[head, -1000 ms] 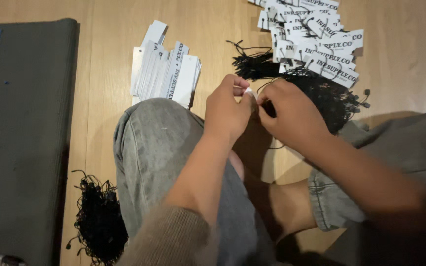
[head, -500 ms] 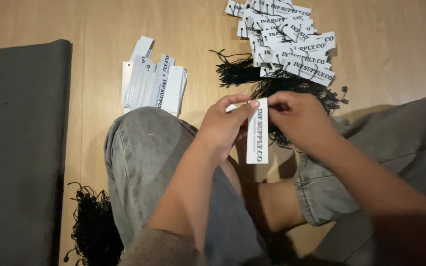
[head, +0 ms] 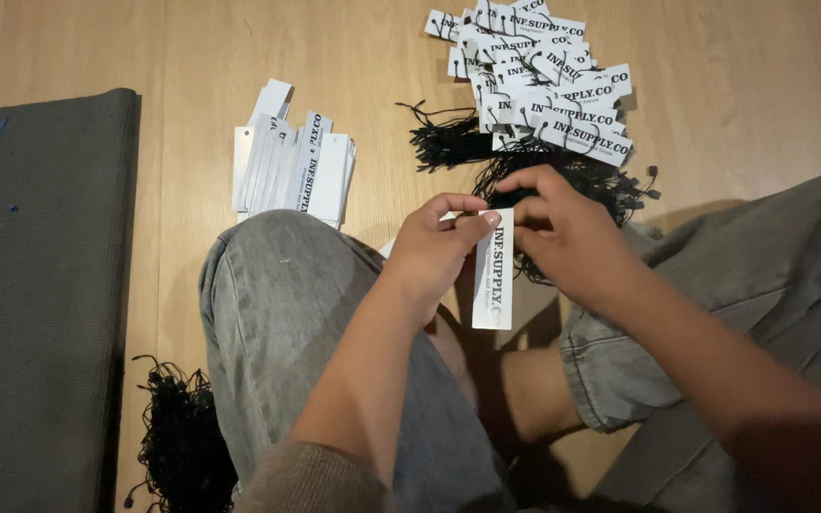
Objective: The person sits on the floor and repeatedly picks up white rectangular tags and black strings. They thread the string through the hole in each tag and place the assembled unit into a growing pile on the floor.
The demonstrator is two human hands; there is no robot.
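My left hand [head: 439, 249] pinches the top of a narrow white paper tag [head: 492, 280] that hangs down with dark print on it. My right hand [head: 570, 236] touches the same top end from the right, fingers curled by the tag's hole; whether it holds a string is hidden. Just beyond my hands lies a heap of black looped strings [head: 525, 163]. Behind that is a pile of white tags with strings attached [head: 539, 85]. A stack of plain white tags [head: 296, 166] lies to the left, beyond my knee.
I sit on a wooden floor [head: 743, 104] with my legs in grey trousers [head: 287, 323] folded under my arms. A dark grey mat [head: 40, 285] covers the left side. Another clump of black strings [head: 178, 446] lies at the lower left by my knee.
A second ago both hands were bunched together over the strings with no tag showing. Now the white tag hangs from my left fingers, and the view has shifted slightly down.
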